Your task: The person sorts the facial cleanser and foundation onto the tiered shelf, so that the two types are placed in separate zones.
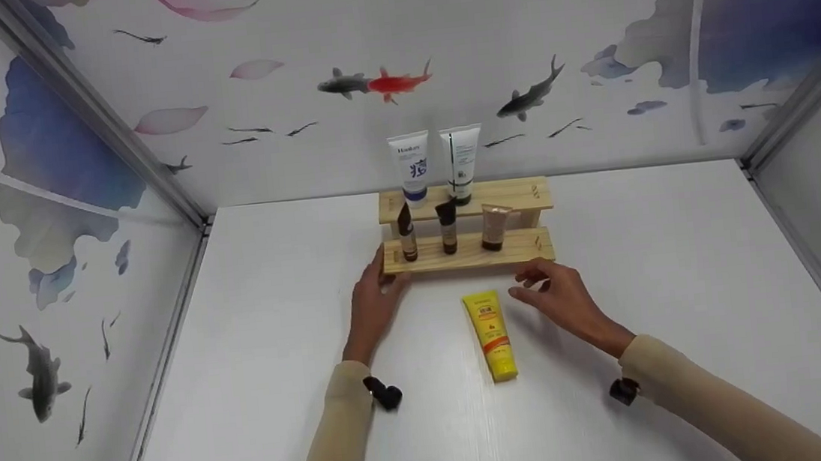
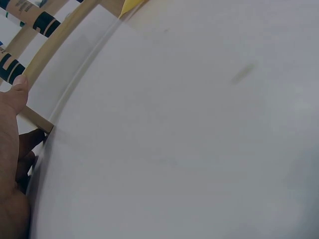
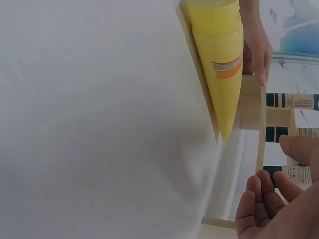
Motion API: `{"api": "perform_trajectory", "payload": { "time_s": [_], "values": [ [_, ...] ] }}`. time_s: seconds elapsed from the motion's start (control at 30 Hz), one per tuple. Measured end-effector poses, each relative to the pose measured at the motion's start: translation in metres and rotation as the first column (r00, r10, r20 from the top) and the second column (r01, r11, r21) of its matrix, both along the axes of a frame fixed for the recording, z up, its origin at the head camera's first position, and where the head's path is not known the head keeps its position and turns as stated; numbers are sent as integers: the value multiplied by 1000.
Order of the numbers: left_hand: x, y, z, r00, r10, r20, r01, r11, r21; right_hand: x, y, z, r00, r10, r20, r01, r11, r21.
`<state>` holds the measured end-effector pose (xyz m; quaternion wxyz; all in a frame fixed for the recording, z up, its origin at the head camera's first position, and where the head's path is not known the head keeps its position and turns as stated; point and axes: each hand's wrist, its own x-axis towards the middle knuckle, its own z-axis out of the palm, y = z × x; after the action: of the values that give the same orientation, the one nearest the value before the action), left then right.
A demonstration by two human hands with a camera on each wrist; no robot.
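My left hand [image 1: 373, 311] grips the left front end of a two-tier wooden rack [image 1: 470, 259], its thumb at the shelf edge and other fingers around the side. My right hand [image 1: 566, 297], fingers loosely bent and holding nothing, hovers by the rack's right front end. On the lower shelf stand two slim dark-capped tubes, a left one [image 1: 408, 240] and a middle one [image 1: 448, 233], plus a pinkish-beige tube [image 1: 494, 227]. Two larger white tubes, one with blue print [image 1: 412, 164] and one with a black stripe [image 1: 462, 161], stand on the upper shelf. A yellow tube [image 1: 490, 332] lies flat before the rack.
The white tabletop [image 1: 287, 438] ends at a back wall [image 1: 284, 167] printed with fish and petals, close behind the rack. Side panels with metal-framed corners [image 1: 173, 185] enclose the table left and right.
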<state>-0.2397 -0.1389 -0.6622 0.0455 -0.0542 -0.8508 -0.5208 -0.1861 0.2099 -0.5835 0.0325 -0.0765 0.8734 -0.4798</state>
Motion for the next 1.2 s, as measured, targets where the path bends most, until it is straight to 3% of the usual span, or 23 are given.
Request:
{"api": "perform_trajectory", "payload": {
  "time_s": [0.6, 1.2],
  "values": [
    [-1, -3, -3, 999, -28, -17, 29, 998, 58, 22, -4, -22, 998, 5, 59, -6, 1000, 10],
    [0, 1, 2, 1000, -4, 14, 4, 999, 39, 26, -25, -22, 984, 18, 176, -27, 998, 50]
  ]
}}
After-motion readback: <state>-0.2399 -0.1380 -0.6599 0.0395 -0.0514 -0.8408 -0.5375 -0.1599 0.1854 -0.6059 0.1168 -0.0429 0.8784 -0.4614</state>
